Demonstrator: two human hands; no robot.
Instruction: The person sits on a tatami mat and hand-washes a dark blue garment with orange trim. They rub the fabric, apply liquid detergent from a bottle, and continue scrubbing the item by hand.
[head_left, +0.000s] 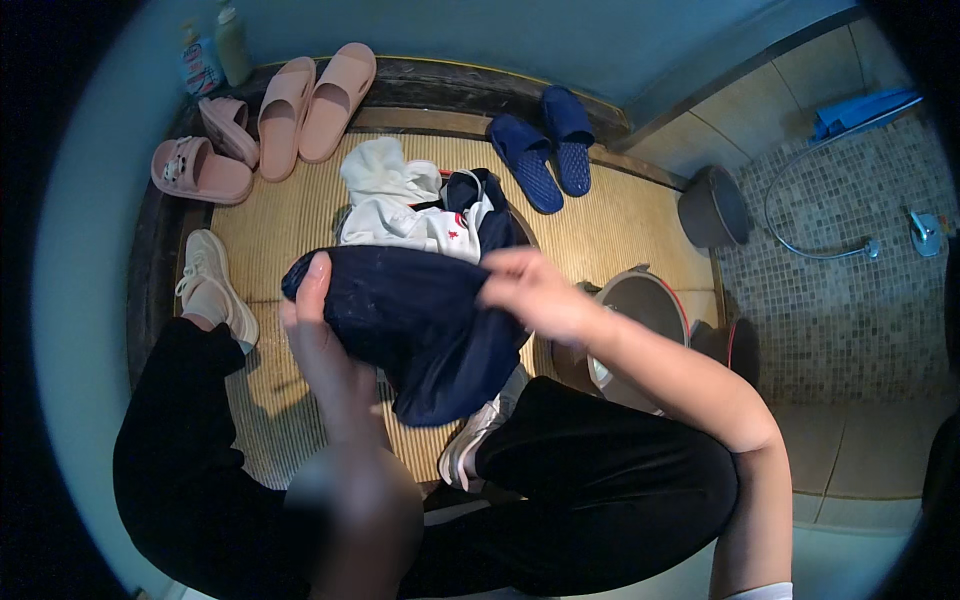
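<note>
A wet-looking navy garment (420, 315) is stretched between my two hands, with a loose part hanging down over the floor. My left hand (311, 300) grips its upper left end, the thumb on top. At the upper right edge, my right hand (532, 289) pinches the cloth; its fingers are blurred. Just beyond lies a heap of white garments (405, 221), one with a small red mark, together with more dark cloth. The heap rests in a round container, mostly hidden, whose dark rim (527, 229) shows at the right.
Pink slippers (281, 120) line the far left wall, near two pump bottles (232, 45). Blue slippers (570, 142) stand at the far edge. Grey buckets (645, 304) are beside my right forearm, and another bucket (712, 208) stands by the mosaic-tiled area. My shoes flank the hanging cloth.
</note>
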